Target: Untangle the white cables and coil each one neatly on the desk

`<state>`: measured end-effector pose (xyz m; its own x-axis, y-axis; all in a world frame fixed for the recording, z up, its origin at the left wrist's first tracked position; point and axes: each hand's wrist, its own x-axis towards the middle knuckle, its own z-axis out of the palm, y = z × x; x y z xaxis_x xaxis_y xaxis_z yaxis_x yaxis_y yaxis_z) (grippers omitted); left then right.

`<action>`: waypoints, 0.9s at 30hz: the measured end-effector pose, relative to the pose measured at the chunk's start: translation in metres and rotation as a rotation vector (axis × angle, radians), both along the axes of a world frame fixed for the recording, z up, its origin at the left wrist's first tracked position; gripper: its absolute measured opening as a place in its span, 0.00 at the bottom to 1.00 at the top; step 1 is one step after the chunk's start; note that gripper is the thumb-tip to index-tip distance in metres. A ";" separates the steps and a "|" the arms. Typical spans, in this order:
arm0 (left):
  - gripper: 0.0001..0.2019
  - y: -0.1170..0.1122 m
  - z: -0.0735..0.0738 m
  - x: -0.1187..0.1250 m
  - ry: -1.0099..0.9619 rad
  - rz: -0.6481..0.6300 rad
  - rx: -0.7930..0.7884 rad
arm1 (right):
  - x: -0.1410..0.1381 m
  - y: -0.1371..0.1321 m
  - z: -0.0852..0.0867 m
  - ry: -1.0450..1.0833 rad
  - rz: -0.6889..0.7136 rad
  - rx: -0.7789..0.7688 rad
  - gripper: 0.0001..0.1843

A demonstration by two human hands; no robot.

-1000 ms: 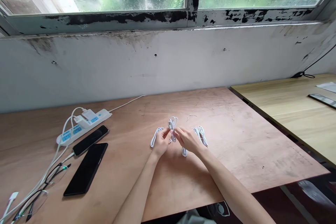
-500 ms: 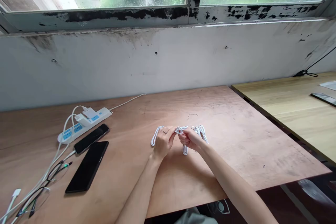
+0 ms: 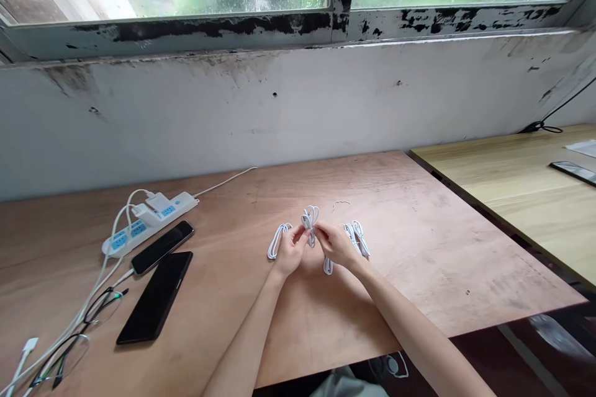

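Note:
Between my two hands, a coiled white cable [image 3: 310, 217] stands upright above the brown table [image 3: 223, 298]. My left hand [image 3: 292, 249] pinches the bundle from its left side. Fingertips of my right hand [image 3: 336, 244] close on its right side, near the middle of the coil. Another coiled white cable [image 3: 278, 240] lies just left of my left hand. More white cable coils [image 3: 357, 237] rest behind and right of my right hand, and the end of a white cable loop [image 3: 328, 267] pokes out below it, partly hidden.
At left lie a white power strip [image 3: 153, 223] with plugged-in chargers, two black phones [image 3: 156, 298] [image 3: 162, 247], eyeglasses [image 3: 69, 341] and white charging cords. A pale wooden table [image 3: 512, 180] adjoins on the right. A wall [image 3: 261, 118] with windows closes off the back.
The cable bundle has turned from lying sideways to upright between my hands and has risen slightly. My left hand's fingers have shifted from over it to its left side.

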<state>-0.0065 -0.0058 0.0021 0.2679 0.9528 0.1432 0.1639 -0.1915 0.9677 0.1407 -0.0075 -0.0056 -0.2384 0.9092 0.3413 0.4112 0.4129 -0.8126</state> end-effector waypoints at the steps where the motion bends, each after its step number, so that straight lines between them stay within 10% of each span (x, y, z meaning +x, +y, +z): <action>1: 0.15 -0.001 0.000 -0.001 0.068 0.008 0.074 | -0.001 0.001 -0.001 0.129 0.019 -0.109 0.13; 7: 0.13 -0.003 -0.005 -0.006 0.411 0.125 0.498 | -0.002 0.004 -0.003 0.626 0.312 -0.796 0.16; 15: 0.14 0.001 -0.007 0.000 -0.088 0.072 -0.076 | 0.002 -0.003 0.003 -0.097 -0.026 0.032 0.10; 20: 0.15 0.002 -0.007 0.000 -0.121 0.012 -0.184 | 0.004 -0.001 0.000 -0.191 -0.022 0.095 0.13; 27: 0.14 -0.004 0.000 -0.004 0.298 0.101 0.312 | -0.003 0.005 -0.005 0.592 0.202 -0.708 0.16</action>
<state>-0.0106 -0.0093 0.0026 0.2487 0.8995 0.3592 0.4596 -0.4360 0.7737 0.1374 -0.0027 -0.0107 -0.3783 0.9121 -0.1582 -0.1739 -0.2379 -0.9556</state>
